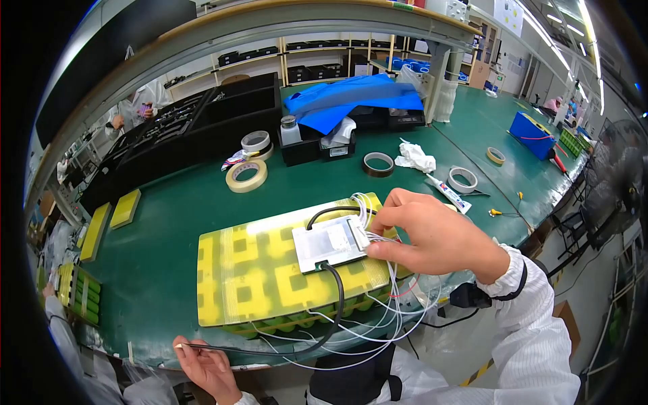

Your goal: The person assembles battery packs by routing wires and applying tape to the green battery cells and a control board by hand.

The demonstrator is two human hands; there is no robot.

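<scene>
A battery pack (256,270) with a yellow top sheet and green cells underneath lies at the front of the green table. On its top sits a flat silver control board (328,244). My right hand (432,233) is closed on a white connector (361,237) with a bundle of thin white wires, at the board's right edge. Whether the connector is fully seated cannot be seen. A thick black cable (337,297) runs from the board's near edge to my left hand (206,368), which pinches its end. White wires (398,317) loop over the pack's front side.
Tape rolls (246,176), a dark tape roll (378,165), a glue tube (449,194) and crumpled tissue (415,156) lie behind the pack. Black bins (233,111) and a blue cloth (351,98) stand farther back. A blue battery pack (533,135) is at right. Other people work at left.
</scene>
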